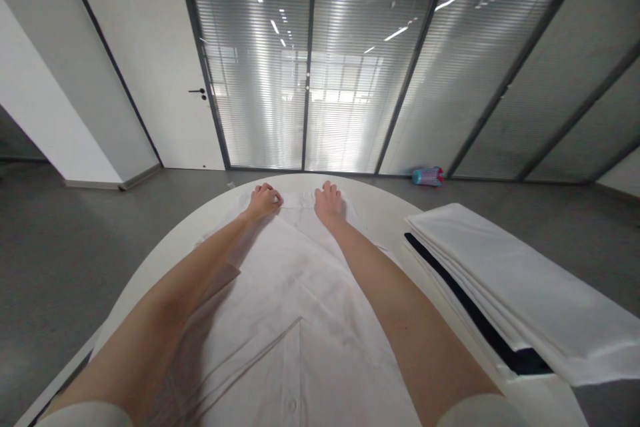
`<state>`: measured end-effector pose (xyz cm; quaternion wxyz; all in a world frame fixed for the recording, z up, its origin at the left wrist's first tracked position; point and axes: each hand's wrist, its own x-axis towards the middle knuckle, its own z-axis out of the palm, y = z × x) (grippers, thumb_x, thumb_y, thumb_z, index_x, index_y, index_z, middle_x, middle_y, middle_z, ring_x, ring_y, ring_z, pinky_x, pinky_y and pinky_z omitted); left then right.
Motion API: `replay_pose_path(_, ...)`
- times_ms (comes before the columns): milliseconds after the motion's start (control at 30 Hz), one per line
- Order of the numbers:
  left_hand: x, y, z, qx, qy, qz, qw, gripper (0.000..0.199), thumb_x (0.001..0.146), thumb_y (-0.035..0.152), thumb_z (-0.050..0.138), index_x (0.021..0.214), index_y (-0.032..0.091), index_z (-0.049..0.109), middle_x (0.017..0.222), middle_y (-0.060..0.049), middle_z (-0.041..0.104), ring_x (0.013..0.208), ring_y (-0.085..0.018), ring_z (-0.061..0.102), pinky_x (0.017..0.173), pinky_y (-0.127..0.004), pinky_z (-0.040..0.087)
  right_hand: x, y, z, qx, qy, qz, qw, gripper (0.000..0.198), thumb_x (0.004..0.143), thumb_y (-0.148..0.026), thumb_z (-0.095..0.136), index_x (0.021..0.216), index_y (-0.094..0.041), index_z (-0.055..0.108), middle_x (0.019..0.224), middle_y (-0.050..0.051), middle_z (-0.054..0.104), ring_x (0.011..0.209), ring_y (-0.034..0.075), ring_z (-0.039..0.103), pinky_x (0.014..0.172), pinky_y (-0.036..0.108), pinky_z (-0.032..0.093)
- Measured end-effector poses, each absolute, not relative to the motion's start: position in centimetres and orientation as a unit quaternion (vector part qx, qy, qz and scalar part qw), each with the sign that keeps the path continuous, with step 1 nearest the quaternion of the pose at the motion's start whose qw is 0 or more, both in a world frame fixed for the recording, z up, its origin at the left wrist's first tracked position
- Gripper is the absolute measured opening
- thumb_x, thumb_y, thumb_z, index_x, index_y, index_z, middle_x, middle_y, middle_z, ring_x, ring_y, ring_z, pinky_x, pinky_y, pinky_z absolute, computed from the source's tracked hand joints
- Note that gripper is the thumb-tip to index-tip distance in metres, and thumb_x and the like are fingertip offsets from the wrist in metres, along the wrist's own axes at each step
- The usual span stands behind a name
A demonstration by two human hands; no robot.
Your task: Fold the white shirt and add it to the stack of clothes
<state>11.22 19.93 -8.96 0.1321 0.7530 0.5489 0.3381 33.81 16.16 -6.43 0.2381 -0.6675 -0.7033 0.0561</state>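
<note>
A white button-up shirt lies spread over the round white table, its far end near the table's far edge. My left hand is closed, thumb and fingers pinching the cloth at the left of that far end. Across from it, my right hand grips the same end on the right with bent fingers. A short strip of shirt shows between the two hands. Creases run across the body of the shirt, and a button placket shows close to me. My forearms cover parts of the shirt's sides.
On the table's right side lies a stack of folded white cloth with a black layer in it. A blue and red patterned object rests on the floor by the glass partition. A white door stands at the left.
</note>
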Motion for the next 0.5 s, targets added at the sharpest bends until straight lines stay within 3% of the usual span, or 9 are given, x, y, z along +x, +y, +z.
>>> replay_pose_path(100,12.9,18.3,-9.1,0.757,0.58,0.3,0.005,0.029,0.081,0.023,0.064,0.108,0.023,0.074,0.129,-0.012,0.057,0.126,-0.033,0.046,0.105,-0.048,0.037,32.2,15.6,-6.5,-0.629,-0.75,0.008,0.205,0.038,0.095,-0.017,0.048,0.129,-0.023,0.064,0.158,0.01,0.034,0.144,0.028,0.028,0.116,0.044,0.023)
replay_pose_path(200,14.3,17.1,-9.0,0.74,0.615,0.267,-0.045,0.038,0.086,0.036,0.064,0.122,0.024,0.067,0.134,-0.014,0.053,0.124,-0.034,0.049,0.101,-0.047,0.04,31.2,15.4,-6.7,-0.648,-0.742,-0.003,0.173,0.037,0.097,-0.03,0.048,0.132,-0.024,0.062,0.155,0.013,0.036,0.137,0.031,0.036,0.11,0.046,0.03)
replay_pose_path(267,14.5,17.1,-8.9,0.692,0.666,0.278,0.002,0.048,0.087,0.041,0.063,0.132,0.024,0.059,0.133,-0.017,0.053,0.123,-0.036,0.05,0.1,-0.049,0.04,30.9,15.3,-6.8,-0.688,-0.702,0.004,0.182,0.036,0.099,-0.03,0.044,0.129,-0.025,0.064,0.153,0.013,0.038,0.131,0.031,0.041,0.106,0.044,0.035)
replay_pose_path(367,13.6,18.3,-8.9,0.632,0.709,0.295,0.108,0.057,0.085,0.034,0.064,0.138,0.022,0.051,0.121,-0.018,0.061,0.122,-0.038,0.053,0.101,-0.053,0.038,31.2,15.6,-6.8,-0.733,-0.644,0.035,0.214,0.037,0.098,-0.023,0.04,0.124,-0.026,0.066,0.146,0.012,0.043,0.124,0.029,0.048,0.102,0.044,0.037)
replay_pose_path(500,11.6,20.4,-9.5,0.626,0.687,0.323,0.179,0.069,0.071,0.017,0.069,0.136,0.025,0.049,0.101,-0.009,0.07,0.11,-0.034,0.062,0.098,-0.054,0.041,32.3,16.2,-6.9,-0.737,-0.635,0.065,0.221,0.044,0.093,-0.011,0.038,0.124,-0.026,0.066,0.135,0.012,0.05,0.114,0.025,0.057,0.101,0.04,0.04)
